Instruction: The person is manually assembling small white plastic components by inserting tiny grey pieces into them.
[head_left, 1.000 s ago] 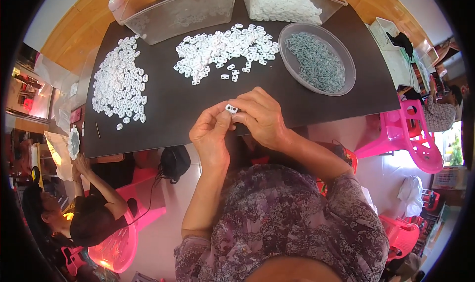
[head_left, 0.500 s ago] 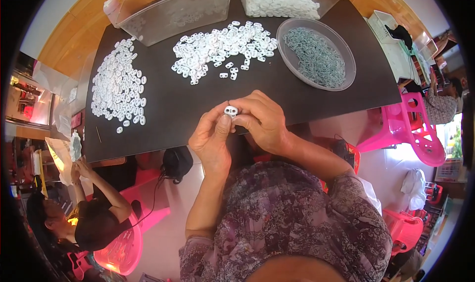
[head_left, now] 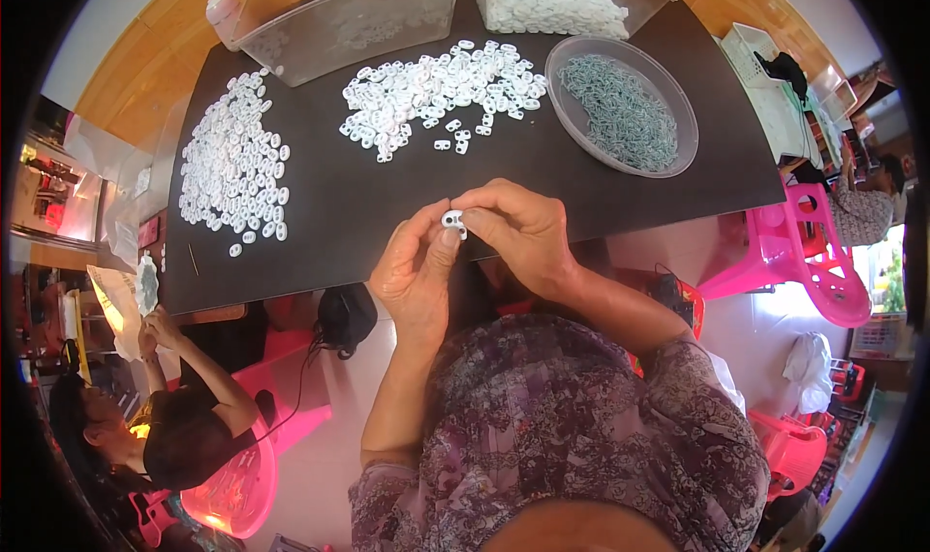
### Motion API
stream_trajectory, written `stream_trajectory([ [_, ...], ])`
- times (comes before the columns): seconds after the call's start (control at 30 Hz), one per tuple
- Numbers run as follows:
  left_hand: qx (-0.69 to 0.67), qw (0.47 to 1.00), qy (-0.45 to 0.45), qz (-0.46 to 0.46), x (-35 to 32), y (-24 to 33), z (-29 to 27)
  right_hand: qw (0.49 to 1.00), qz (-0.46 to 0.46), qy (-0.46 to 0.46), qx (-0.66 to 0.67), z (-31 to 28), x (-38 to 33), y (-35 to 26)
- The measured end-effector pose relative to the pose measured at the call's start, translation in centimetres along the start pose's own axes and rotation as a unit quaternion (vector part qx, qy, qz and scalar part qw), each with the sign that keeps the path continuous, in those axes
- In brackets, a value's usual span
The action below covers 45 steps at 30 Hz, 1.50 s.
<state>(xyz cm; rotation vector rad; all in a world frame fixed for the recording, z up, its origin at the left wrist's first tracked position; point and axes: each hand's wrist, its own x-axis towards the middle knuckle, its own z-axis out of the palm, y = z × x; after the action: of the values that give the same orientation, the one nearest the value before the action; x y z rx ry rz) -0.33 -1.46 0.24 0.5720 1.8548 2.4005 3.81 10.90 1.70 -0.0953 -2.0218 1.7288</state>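
Note:
A small white plastic piece (head_left: pixel 452 221) is pinched between the fingertips of my left hand (head_left: pixel 415 271) and my right hand (head_left: pixel 518 230), just above the near edge of the black table (head_left: pixel 387 203). A heap of white plastic pieces (head_left: pixel 436 92) lies in the table's middle. Another spread of white pieces (head_left: pixel 232 160) lies at the left. A round clear bowl (head_left: pixel 620 107) of small grey-green parts stands at the right.
Two clear plastic tubs (head_left: pixel 349 19) stand at the table's far edge, one (head_left: pixel 557 0) filled with white pieces. A seated person (head_left: pixel 155 416) works at the lower left. Pink plastic stools (head_left: pixel 804 252) stand at the right, and another (head_left: pixel 242 465) below left.
My hands stay together on the white piece, the fingers shifting only slightly. The view has tilted a little.

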Motion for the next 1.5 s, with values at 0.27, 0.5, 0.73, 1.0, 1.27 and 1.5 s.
stream_trajectory([
  [0.27,0.0,0.998,-0.017,-0.058,-0.2,0.3,-0.7,0.997,-0.044,-0.012,-0.06,0.1,0.0,-0.2],
  [0.5,-0.056,0.997,0.002,-0.049,-0.4,0.1,-0.7,0.995,-0.057,-0.036,-0.074,0.3,0.0,-0.5],
  [0.73,-0.121,0.991,0.045,-0.037,-0.5,0.5,0.3,0.989,-0.128,-0.032,-0.071,0.7,-0.1,0.2],
  [1.0,-0.111,0.992,0.057,0.025,-0.8,-0.8,0.1,0.982,-0.165,-0.015,-0.087,0.9,-0.3,-0.1],
  [1.27,-0.158,0.984,0.083,-0.003,-1.4,0.1,0.5,0.974,-0.198,0.004,-0.11,1.4,-0.6,0.2],
  [1.5,-0.01,0.995,0.085,0.046,-1.8,0.5,0.0,0.973,-0.198,0.011,-0.116,2.1,-0.9,-0.1],
])
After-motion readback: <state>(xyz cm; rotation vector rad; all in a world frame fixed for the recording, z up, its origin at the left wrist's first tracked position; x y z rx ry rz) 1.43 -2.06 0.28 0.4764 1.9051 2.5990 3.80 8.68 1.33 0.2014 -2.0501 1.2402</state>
